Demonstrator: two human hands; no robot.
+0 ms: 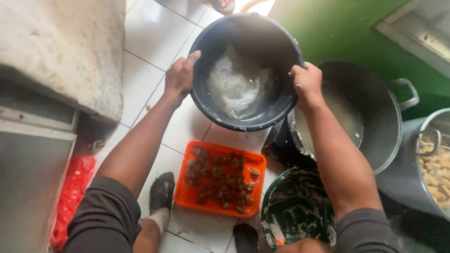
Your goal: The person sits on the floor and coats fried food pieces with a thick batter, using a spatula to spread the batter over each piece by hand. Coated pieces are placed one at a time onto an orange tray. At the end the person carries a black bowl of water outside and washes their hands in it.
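I hold a large dark bucket (pixel 262 42) lifted off the floor and tilted toward me. My left hand (pixel 180 75) grips its left rim, thumb over the edge. My right hand (pixel 307 84) grips its right rim. Inside the bucket lies a crumpled clear plastic sheet or bag with pale, whitish residue. Below the bucket, on the white tiled floor, sits an orange tray (pixel 187 194) holding several brown fried pieces.
A big metal pot (pixel 384 122) stands at right, and a second pot (pixel 433 154) with pale pieces beside it. A green basin (pixel 281 199) smeared with batter sits near my feet. A stone counter (pixel 61 47) and red plastic bag (pixel 70 194) lie left.
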